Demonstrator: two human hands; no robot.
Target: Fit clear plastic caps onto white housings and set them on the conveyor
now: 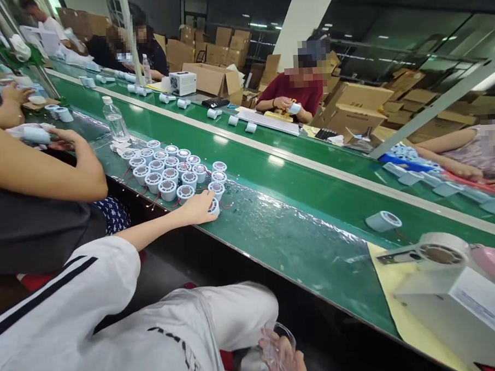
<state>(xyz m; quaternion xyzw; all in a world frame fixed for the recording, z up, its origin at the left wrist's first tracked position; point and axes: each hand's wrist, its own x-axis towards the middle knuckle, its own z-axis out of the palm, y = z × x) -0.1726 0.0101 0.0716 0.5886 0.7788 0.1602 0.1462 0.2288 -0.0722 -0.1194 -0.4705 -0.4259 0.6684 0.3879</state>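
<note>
Left hand (198, 208) curls round end blue cup (213, 208) at near edge of tabletop (291, 244). Right hand (288, 360) grips clear plastic cup (273, 352) low by lap (247, 308), probably for easy reach. Other blue cups (168, 190) stand upright, packed close, likely for stability; red wires (154, 201) trail.

2 clear bottles (115, 121) stand upright, 1 beside crumpled white tissue (121, 148). Farther back, a white boxy device (184, 83) sits beside an open carton (205, 79), stacked boxes (239, 43) behind.
</note>
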